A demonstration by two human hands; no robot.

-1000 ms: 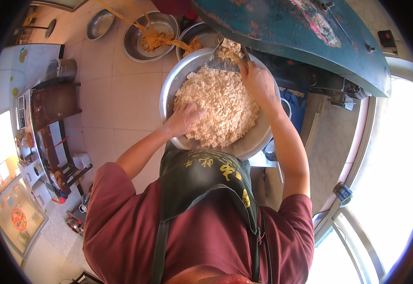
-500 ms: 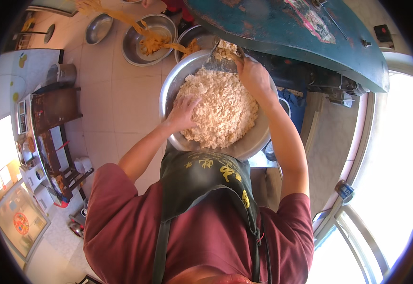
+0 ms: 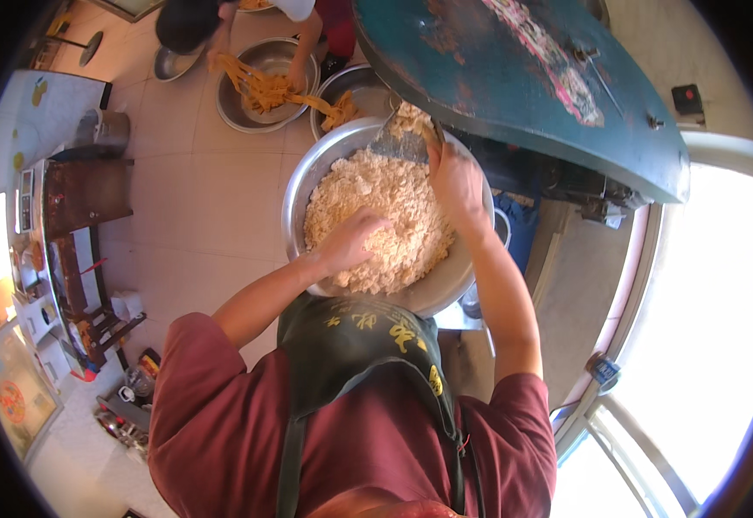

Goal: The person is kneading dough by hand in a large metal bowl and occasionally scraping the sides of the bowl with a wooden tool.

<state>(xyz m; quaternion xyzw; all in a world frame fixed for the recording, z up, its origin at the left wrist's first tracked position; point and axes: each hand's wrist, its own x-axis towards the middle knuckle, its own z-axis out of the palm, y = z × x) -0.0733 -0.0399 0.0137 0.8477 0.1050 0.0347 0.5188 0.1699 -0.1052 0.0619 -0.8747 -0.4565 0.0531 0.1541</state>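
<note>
A tiled food workshop, judging by the big worn green machine [image 3: 515, 82], metal basins [image 3: 228, 105] and crumbly dough [image 3: 342, 186].

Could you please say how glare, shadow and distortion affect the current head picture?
In the head view, the bright opening at right is washed out white and its frame bends; the space under the teal machine is dark; the crumbly mixture and steel bowl show clearly.

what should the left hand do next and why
Probably gather a small handful of the crumbly mixture: the left hand is bent over it, plenty fills the metal bowl, and the right hand is up beside the teal machine.
</note>
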